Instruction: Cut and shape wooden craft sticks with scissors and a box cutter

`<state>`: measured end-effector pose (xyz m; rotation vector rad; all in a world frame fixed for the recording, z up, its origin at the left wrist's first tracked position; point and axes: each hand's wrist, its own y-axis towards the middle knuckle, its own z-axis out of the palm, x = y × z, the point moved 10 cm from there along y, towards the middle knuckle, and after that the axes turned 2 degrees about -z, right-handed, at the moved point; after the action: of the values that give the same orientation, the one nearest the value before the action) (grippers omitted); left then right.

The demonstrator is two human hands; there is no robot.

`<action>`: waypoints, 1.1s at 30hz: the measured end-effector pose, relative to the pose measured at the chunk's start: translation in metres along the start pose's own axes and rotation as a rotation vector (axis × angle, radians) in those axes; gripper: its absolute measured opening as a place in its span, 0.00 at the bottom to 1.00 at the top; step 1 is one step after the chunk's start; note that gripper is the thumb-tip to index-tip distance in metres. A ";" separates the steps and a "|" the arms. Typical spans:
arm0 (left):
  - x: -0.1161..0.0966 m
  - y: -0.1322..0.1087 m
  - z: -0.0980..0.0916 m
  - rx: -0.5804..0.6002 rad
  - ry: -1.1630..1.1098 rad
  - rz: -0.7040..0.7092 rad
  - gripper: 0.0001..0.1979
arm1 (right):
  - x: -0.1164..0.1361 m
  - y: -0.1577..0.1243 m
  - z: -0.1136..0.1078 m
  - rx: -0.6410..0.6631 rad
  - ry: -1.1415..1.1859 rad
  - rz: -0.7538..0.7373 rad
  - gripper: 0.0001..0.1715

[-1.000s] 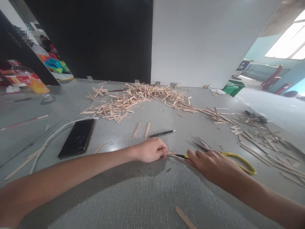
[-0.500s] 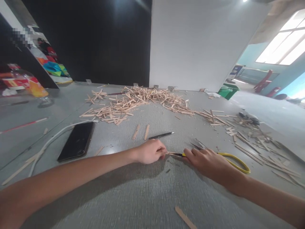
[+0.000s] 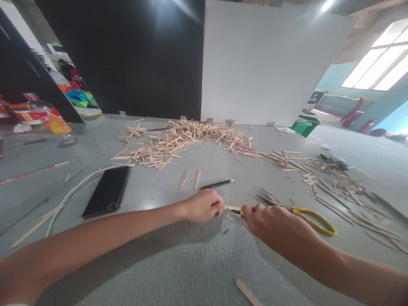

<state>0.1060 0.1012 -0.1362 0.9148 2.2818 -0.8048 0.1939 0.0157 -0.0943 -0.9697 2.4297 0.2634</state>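
My left hand [image 3: 204,206] is closed, its fingertips pinching a short wooden stick [image 3: 235,208] low over the table. My right hand [image 3: 270,219] is wrapped round a slim tool with a yellow handle [image 3: 242,213]; its dark tip reaches left to the stick, and its exact kind is hidden by my fingers. Yellow-handled scissors [image 3: 314,221] lie behind my right hand, blades apart and partly covered. Ahead of my left hand are a black pen [image 3: 217,184] and two short wooden sticks, one left [image 3: 184,180] and one right [image 3: 198,179].
A heap of wooden sticks [image 3: 191,136] spreads along the back by the upright panels. Offcuts and longer strips [image 3: 338,210] lie at right. A phone [image 3: 106,191], a white cable [image 3: 68,195] and a bottle [image 3: 57,123] are at left. One stick [image 3: 247,293] lies near the front.
The tool's tip has shifted slightly left along the stick, and more of the stick shows behind it. My right hand has moved a little left. The whole view has shifted slightly.
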 end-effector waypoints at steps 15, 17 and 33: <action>0.016 0.007 0.015 0.204 -0.406 -0.041 0.18 | -0.024 -0.012 0.020 -0.063 0.175 0.122 0.09; 0.013 0.007 0.014 0.198 -0.412 -0.028 0.19 | -0.025 -0.012 0.016 -0.047 0.181 0.110 0.08; 0.001 -0.001 0.007 0.087 -0.350 0.032 0.15 | -0.004 0.002 0.022 0.094 0.040 0.029 0.12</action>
<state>0.1065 0.0962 -0.1416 0.7768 1.9378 -0.9731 0.2038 0.0271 -0.1109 -0.9074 2.4697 0.1391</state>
